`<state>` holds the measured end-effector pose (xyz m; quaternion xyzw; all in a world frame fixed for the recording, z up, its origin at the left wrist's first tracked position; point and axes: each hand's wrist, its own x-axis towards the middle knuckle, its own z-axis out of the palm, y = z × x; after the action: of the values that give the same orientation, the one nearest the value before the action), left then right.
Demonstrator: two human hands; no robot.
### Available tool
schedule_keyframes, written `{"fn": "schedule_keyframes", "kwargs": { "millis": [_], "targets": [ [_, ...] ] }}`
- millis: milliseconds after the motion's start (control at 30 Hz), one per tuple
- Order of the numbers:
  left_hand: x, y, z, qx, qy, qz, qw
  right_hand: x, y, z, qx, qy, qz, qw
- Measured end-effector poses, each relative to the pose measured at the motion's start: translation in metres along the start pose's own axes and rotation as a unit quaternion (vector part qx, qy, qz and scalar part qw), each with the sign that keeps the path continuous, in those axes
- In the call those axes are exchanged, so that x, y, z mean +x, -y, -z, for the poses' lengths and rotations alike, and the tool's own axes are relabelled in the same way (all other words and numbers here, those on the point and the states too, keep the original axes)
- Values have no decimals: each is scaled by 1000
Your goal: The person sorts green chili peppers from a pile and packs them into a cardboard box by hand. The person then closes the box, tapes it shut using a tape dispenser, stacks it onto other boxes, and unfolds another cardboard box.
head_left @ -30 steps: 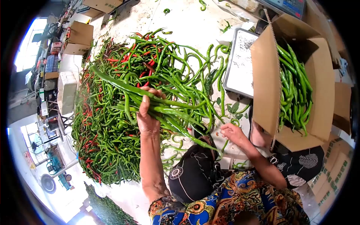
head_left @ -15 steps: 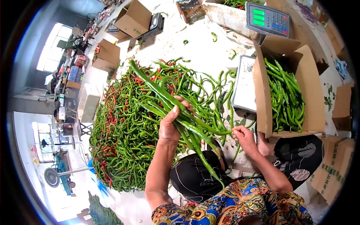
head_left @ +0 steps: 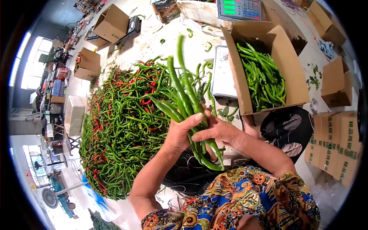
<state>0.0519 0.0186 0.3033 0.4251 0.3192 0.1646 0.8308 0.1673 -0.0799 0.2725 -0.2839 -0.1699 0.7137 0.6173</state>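
Long green chili peppers [head_left: 185, 100] stand in a bunch in front of me, stems and tips pointing up and down out of my grip. My left hand [head_left: 179, 134] is wrapped round the bunch from the left, thumb across the front. From the other side my right hand [head_left: 219, 129] closes on the same peppers, its thumb pressed against them and touching near my left hand. Behind the left hand spreads a large heap of green and red chili peppers [head_left: 126, 122]. To the right, an open cardboard box [head_left: 294, 82] holds green peppers [head_left: 264, 78] laid lengthwise.
The box sits by a white scale platform [head_left: 223, 74], with a lit scale display [head_left: 239, 8] above. Further cardboard boxes stand at the back left [head_left: 111, 23] and far right [head_left: 336, 82]. Printed flattened cardboard [head_left: 331, 145] lies right. A fan [head_left: 50, 197] is at lower left.
My right hand has come from a pepper's end at the right to join my left hand round the bunch. The peppers now stand more upright. The view has shifted right.
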Motion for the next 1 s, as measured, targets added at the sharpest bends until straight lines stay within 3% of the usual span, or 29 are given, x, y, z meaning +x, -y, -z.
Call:
{"fn": "schedule_keyframes", "kwargs": {
  "millis": [67,100,167,200,267,300,333,367,400,500,533,633,700,733,800,833,933,967,1000],
  "targets": [
    [-3,6,-9,45,17,-2,999,-9,0,6,-6,-18,-69,997],
    [-4,13,-10,98,24,-34,994,-11,-9,14,12,-13,-38,999],
    [-3,25,-5,263,24,-101,959,-12,-20,32,-147,1,-28,989],
    [-3,31,-2,277,16,-109,955,-10,-17,35,-255,22,-29,966],
    [-3,39,-9,197,-2,-107,975,-19,-13,29,-234,-43,-33,971],
    [2,43,-5,233,18,-141,962,-21,-14,31,-259,-34,-7,965],
    [-2,43,-6,188,29,-97,977,-22,-14,33,-285,-26,19,958],
    [1,44,-3,221,49,-91,970,-23,-14,41,-314,-11,-38,948],
    [4,45,0,254,70,-84,961,-26,-12,40,-302,-11,-28,953],
    [0,49,-6,164,85,-102,977,-31,-13,40,-238,-12,27,971],
    [3,51,-6,175,78,-108,976,-32,-13,41,-225,-26,10,974],
    [2,41,-6,146,-121,-98,977,-35,-8,33,-246,-140,-22,959],
    [8,43,3,238,-192,-245,920,-33,-17,47,-229,-143,-21,963],
    [9,37,4,333,-252,-286,862,-32,-23,51,-217,-144,-21,965],
    [11,20,-1,407,-305,-337,792,-30,-36,65,-357,-163,-17,920],
    [16,16,5,473,-277,-361,755,-31,-34,62,-395,-169,-18,903],
    [30,15,-5,319,-87,-190,924,-34,-25,62,-479,-123,-71,866],
    [32,13,-14,341,-43,-192,919,-34,-25,64,-500,-97,-95,856],
    [37,16,-14,308,-13,-161,937,-35,-27,63,-429,-76,-61,898]
  ]
}}
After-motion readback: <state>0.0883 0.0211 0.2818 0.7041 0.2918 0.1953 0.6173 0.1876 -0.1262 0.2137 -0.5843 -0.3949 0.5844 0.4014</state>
